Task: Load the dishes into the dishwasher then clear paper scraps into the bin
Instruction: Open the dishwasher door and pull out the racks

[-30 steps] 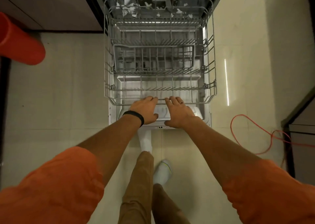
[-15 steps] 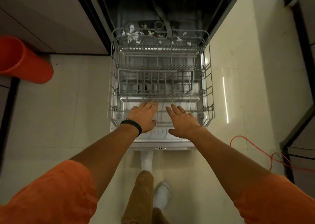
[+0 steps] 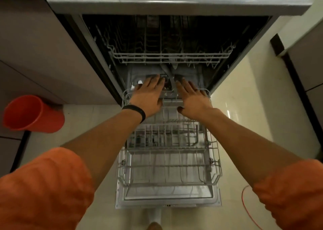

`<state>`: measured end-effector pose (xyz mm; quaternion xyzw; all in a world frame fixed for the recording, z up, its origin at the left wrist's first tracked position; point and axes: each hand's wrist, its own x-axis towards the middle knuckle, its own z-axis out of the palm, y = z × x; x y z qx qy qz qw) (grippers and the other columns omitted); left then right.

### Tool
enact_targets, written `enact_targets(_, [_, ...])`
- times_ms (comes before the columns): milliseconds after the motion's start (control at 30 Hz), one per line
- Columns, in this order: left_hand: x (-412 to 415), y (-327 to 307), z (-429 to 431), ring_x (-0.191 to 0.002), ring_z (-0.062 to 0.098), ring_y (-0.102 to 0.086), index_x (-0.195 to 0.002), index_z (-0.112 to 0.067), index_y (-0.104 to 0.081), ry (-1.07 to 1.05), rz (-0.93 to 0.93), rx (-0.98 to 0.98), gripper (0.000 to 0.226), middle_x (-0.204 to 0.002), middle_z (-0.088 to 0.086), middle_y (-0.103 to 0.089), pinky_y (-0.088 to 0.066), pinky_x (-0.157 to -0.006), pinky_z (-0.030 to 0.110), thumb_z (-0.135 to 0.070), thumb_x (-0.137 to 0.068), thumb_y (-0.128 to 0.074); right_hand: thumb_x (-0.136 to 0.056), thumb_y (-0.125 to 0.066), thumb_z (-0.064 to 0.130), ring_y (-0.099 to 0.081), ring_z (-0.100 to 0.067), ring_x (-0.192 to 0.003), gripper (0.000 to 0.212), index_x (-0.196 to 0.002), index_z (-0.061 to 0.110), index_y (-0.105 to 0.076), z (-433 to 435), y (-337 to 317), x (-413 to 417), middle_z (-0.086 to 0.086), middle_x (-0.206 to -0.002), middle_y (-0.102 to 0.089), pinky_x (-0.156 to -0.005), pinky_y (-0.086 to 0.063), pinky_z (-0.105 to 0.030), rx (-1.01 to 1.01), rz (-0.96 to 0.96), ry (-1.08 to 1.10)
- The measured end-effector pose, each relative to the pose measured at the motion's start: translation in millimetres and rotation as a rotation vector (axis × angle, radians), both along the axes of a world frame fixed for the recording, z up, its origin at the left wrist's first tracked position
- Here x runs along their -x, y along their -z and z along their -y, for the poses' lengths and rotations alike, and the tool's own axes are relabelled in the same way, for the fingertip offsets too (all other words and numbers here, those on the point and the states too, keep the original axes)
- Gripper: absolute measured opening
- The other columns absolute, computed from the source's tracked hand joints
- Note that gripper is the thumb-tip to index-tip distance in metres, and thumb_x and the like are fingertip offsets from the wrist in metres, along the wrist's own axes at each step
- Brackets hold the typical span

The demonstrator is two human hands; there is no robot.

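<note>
The dishwasher stands open, its door folded down flat. The grey wire lower rack is pulled out over the door and holds no dishes. The upper rack sits inside the dark tub. My left hand and my right hand reach over the rack's far end toward the tub floor, fingers straight, holding nothing. White paper scraps lie on the tub floor just left of my left fingers; most of them are hidden by my hands.
An orange bin stands on the tiled floor to the left, by a brown cabinet. An orange cable trails on the floor at the lower right. A dark cabinet edge borders the right side.
Both hands have left the rack's near rim and moved forward over it to the far end, by the tub floor. My view has tilted up, showing the upper rack and dishwasher top.
</note>
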<state>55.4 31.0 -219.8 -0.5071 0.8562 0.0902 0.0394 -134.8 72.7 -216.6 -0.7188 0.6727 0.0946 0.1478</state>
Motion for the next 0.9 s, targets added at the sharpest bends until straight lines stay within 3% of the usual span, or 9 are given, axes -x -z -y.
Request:
enact_targets(167, [11.5, -23.1, 65.0, -0.156, 0.024, -0.001, -0.163, -0.020, -0.007, -0.013, -0.004, 0.017, 0.078, -0.171, 0.001, 0.000, -0.014, -0.122, 0.053, -0.034, -0.101, -0.053, -0.093, -0.070, 0.040, 0.003, -0.027, -0.158, 0.103, -0.163, 0.026, 0.004, 64.6, -23.6, 5.2, -0.002, -0.171, 0.012, -0.123, -0.019, -0.053, 0.062, -0.033, 0.027])
enact_targets(433, [14.3, -2.8, 120.3, -0.156, 0.030, -0.004, -0.163, -0.021, -0.004, 0.019, 0.018, 0.003, 0.088, -0.171, 0.006, -0.003, -0.010, -0.125, 0.051, -0.041, -0.097, -0.059, -0.097, -0.059, 0.053, 0.002, -0.031, -0.158, 0.094, -0.164, 0.022, 0.000, 121.5, -11.1, 26.2, -0.006, -0.172, 0.004, -0.125, -0.014, -0.057, 0.087, -0.069, 0.034])
enact_targets(633, [14.4, 16.6, 125.8, -0.153, 0.036, -0.015, -0.163, -0.023, -0.006, 0.003, -0.008, -0.017, 0.101, -0.166, 0.005, -0.019, -0.014, -0.123, 0.056, -0.053, -0.087, -0.066, -0.089, -0.073, 0.049, -0.005, -0.035, -0.157, 0.108, -0.164, 0.019, -0.002, 124.1, 6.0, 22.7, -0.011, -0.170, -0.008, -0.122, -0.020, -0.059, 0.080, -0.052, 0.100])
enact_targets(900, [6.1, 10.9, 103.1, -0.146, 0.034, -0.028, -0.162, -0.023, -0.013, 0.019, -0.031, -0.038, 0.096, -0.159, 0.007, -0.031, -0.016, -0.123, 0.053, -0.055, -0.087, -0.063, -0.091, -0.071, 0.047, 0.006, -0.033, -0.158, 0.111, -0.163, 0.019, 0.009, 93.9, 1.4, 11.3, -0.010, -0.171, 0.006, -0.123, -0.015, -0.057, 0.014, -0.079, 0.109])
